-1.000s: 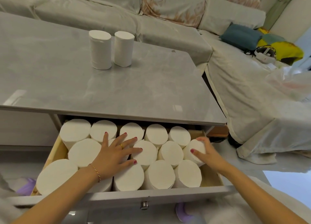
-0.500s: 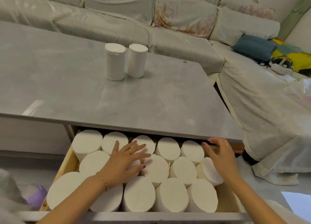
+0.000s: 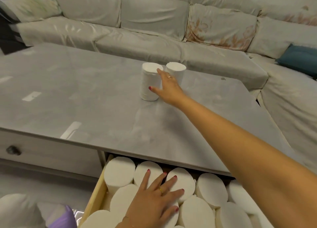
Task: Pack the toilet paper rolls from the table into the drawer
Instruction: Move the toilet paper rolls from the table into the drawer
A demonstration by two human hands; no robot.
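Two white toilet paper rolls stand upright side by side on the grey table (image 3: 85,111): a left roll (image 3: 148,83) and a right roll (image 3: 176,73). My right hand (image 3: 167,87) reaches between them, fingers spread, thumb and forefinger touching the left roll without closing on it. Below the table edge the open wooden drawer (image 3: 93,196) holds several upright rolls (image 3: 211,190) packed tightly. My left hand (image 3: 154,198) lies flat with spread fingers on top of the rolls in the drawer.
A pale covered sofa (image 3: 137,32) runs behind the table and down the right side, with a blue cushion (image 3: 298,59). A shut drawer with a dark knob (image 3: 12,150) is to the left. A purple item (image 3: 65,217) lies at the bottom left.
My right hand left the drawer's right side and stretched out over the table to the two standing rolls. The view has shifted up and left. My left hand stays on the drawer's rolls.
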